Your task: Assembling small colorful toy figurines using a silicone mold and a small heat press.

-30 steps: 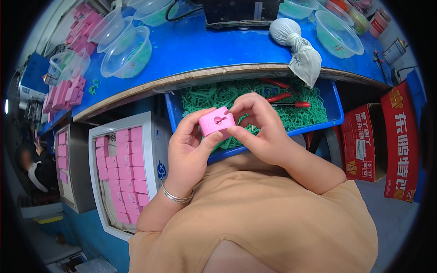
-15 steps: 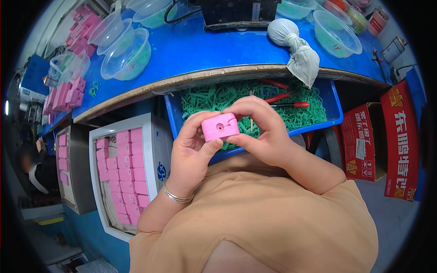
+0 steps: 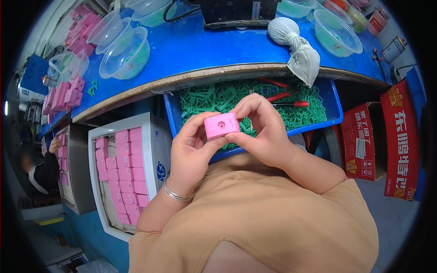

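Note:
Both hands hold a pink rubber mold (image 3: 221, 126), a small block with rounded corners, over the blue tray. A round hole sits in the middle of the face turned up toward me, and a thin seam line runs near its right end. My left hand (image 3: 193, 141) grips the left side, thumb along the lower edge. At the right end my right hand (image 3: 261, 129) pinches it, thumb at the lower corner and fingers bent over the top. Beneath them the blue tray (image 3: 337, 111) is full of tangled green wax-like pieces (image 3: 209, 98), with red-handled pliers (image 3: 277, 97) and a red-capped pen (image 3: 300, 104) on top.
Left of me, a white-framed cabinet (image 3: 96, 182) holds rows of pink blocks. On the blue tabletop (image 3: 205, 50) are clear plastic bowls (image 3: 125, 54), a tied grey cloth bag (image 3: 302, 59) and more pink blocks (image 3: 68, 95). Another person's hand (image 3: 54, 145) is far left; a red carton (image 3: 364, 141) stands right.
The mold has shifted slightly right and up in my hands. The gap at its right end now looks narrower. The other person's hand has risen beside pink blocks.

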Tool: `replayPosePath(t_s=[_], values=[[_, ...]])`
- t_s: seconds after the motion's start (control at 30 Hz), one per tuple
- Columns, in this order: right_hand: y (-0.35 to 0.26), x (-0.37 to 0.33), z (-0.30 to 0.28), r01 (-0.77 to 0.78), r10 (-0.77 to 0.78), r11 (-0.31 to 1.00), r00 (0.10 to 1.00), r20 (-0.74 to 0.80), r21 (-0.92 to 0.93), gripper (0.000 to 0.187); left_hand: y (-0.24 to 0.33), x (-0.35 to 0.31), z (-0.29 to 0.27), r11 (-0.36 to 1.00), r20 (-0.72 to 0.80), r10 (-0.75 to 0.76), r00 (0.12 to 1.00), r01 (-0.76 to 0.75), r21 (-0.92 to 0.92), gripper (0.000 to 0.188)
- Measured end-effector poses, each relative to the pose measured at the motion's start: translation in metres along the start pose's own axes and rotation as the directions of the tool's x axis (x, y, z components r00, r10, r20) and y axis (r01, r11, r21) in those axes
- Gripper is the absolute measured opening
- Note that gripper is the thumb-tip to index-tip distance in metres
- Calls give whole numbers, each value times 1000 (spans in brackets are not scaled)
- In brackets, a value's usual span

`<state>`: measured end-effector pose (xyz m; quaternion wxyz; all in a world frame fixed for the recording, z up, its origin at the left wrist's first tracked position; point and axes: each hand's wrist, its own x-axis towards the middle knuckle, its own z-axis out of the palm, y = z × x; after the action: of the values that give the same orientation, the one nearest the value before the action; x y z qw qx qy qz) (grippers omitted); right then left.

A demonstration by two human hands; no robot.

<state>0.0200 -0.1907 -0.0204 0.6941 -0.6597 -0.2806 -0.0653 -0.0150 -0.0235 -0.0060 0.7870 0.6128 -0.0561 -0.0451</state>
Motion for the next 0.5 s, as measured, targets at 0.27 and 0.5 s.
replayPosePath(t_s=[0.27,0.5], values=[[-1,10,13,-528,687,245,686,238,813,32,13,2,4,739,236,238,942,-333,585,73],[8,12,16,-670,315,-214,641,700,711,52,17,6,10,469,418,202,885,-463,753,81]])
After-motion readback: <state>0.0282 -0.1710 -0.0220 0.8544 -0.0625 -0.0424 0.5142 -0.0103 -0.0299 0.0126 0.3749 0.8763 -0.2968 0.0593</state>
